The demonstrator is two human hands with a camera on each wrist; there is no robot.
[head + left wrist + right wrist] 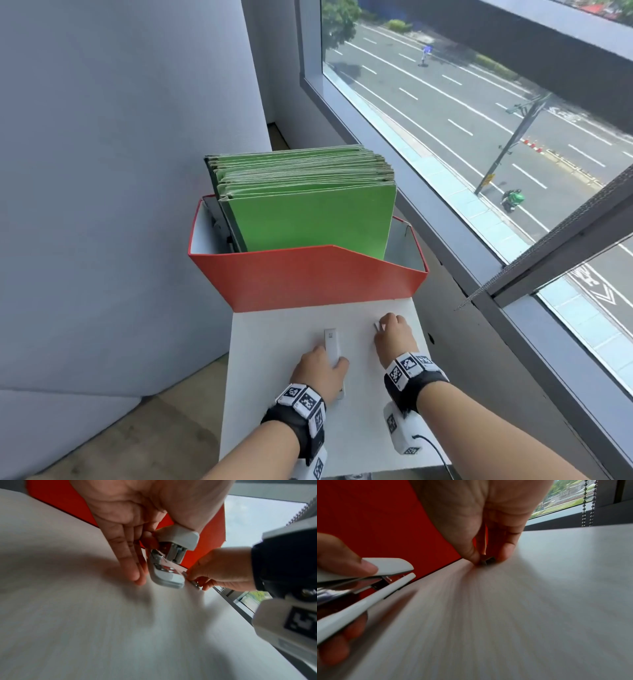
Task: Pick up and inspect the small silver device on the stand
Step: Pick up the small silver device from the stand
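A white and silver stapler (331, 342) lies lengthwise on the white stand top (274, 342). My left hand (322, 368) grips its near end, thumb on the top arm and fingers beneath, so the stapler (171, 561) is tilted and its arms stand slightly apart in the right wrist view (368, 577). To its right, my right hand (390, 329) pinches a small silver metal strip (488, 561) between thumb and fingertips, right on the stand's surface. The strip (194, 583) shows only partly under the fingers.
A red open box (308, 277) packed with green folders (308, 212) stands at the far end of the stand, just beyond both hands. A window frame (445, 246) and a bead chain (587, 503) run along the right. A grey wall (120, 171) is to the left.
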